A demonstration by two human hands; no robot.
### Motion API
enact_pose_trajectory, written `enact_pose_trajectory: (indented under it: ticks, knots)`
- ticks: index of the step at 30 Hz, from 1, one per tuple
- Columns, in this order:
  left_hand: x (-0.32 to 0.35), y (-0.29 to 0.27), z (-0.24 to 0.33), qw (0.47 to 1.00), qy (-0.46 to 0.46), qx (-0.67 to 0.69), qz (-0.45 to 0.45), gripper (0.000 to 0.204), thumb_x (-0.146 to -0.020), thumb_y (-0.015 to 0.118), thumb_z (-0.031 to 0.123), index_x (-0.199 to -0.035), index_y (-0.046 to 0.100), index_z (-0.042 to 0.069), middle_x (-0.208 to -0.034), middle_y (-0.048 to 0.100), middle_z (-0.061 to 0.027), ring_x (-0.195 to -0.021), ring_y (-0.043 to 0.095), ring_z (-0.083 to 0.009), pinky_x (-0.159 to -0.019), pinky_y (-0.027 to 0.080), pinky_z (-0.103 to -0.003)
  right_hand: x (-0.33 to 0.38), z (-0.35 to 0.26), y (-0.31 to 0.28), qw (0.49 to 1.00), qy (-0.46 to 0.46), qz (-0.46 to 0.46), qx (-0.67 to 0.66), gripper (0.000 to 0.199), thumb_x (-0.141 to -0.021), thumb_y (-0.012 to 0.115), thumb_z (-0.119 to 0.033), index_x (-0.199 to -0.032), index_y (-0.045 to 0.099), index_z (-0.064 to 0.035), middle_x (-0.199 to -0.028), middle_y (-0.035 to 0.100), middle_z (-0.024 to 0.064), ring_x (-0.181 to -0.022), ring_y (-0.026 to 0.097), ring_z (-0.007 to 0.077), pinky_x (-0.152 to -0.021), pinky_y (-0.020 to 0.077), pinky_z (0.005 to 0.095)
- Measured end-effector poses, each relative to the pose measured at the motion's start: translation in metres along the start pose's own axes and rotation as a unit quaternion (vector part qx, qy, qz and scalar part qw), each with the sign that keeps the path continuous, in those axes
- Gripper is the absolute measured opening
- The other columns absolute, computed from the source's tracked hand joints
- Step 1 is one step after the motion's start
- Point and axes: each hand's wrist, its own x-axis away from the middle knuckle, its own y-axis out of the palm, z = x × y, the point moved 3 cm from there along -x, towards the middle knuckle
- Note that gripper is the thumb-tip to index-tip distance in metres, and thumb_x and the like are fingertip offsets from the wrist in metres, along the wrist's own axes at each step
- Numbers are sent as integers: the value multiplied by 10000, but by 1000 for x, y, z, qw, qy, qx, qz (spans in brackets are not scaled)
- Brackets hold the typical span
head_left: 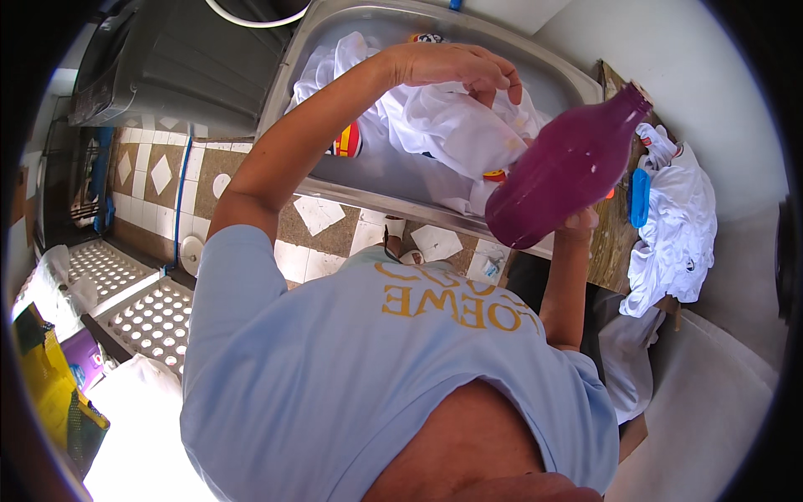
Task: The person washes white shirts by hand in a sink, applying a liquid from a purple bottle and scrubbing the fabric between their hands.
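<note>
Nearest, a purple bottle (556,176) is held tilted over the basin's edge, grasped by the right hand (582,220), which is mostly hidden behind it. Beyond, nothing is seen in the left hand's (485,71) loosely curled grip above white laundry (468,125) heaped in the metal basin (376,174). Washing is judged under way, with rinsing and wringing left. Off to the right, more white garments (679,226) are piled by a wooden bench (615,261); whether they are washed cannot be told.
</note>
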Motion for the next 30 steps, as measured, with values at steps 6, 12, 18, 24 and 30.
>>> enact_pose_trajectory:
  ticks: [6, 12, 18, 24, 30]
  knots:
    - [-14, -47, -32, 995, 13, -92, 37, 350, -872, 411, 352, -862, 605, 61, -827, 540, -11, -734, 452, -131, -786, 358, -248, 10, -42, 11, 983, -59, -175, -18, 860, -694, 622, -366, -1374, 265, 20, -1353, 385, 235, -1191, 460, 353, -1018, 364, 474]
    - [-30, -66, -20, 992, 12, -116, 51, 262, -816, 456, 248, -870, 607, 42, -855, 565, -11, -825, 500, -114, -826, 373, -238, 2, -20, -85, 991, -58, -55, 107, 937, -546, 707, -214, -1356, 302, 26, -1307, 442, 224, -1149, 503, 354, -992, 397, 464]
    - [-64, -69, 1, 986, 64, -148, 40, 234, -828, 540, 245, -961, 617, 69, -907, 609, -2, -918, 542, -109, -864, 402, -266, 1, -30, -74, 989, -48, -139, 2, 931, -495, 706, -135, -1338, 344, 22, -1263, 496, 191, -1129, 525, 343, -984, 411, 446]
    - [-80, -79, -17, 963, 147, -174, 141, 289, -867, 596, 253, -1116, 586, 106, -1014, 632, -18, -953, 568, -135, -892, 426, -298, -4, -36, -57, 999, 0, -34, 21, 844, -431, 626, -89, -1253, 452, -5, -1104, 583, 106, -1008, 584, 268, -910, 456, 360]
    - [-13, -98, -60, 931, -56, -276, 231, 311, -780, 674, 294, -1006, 649, 82, -949, 625, -41, -842, 550, -124, -763, 453, -271, -12, -19, -70, 998, -7, -47, -37, 786, -504, 646, -105, -1254, 443, 14, -1131, 573, 141, -1012, 591, 297, -884, 488, 390]
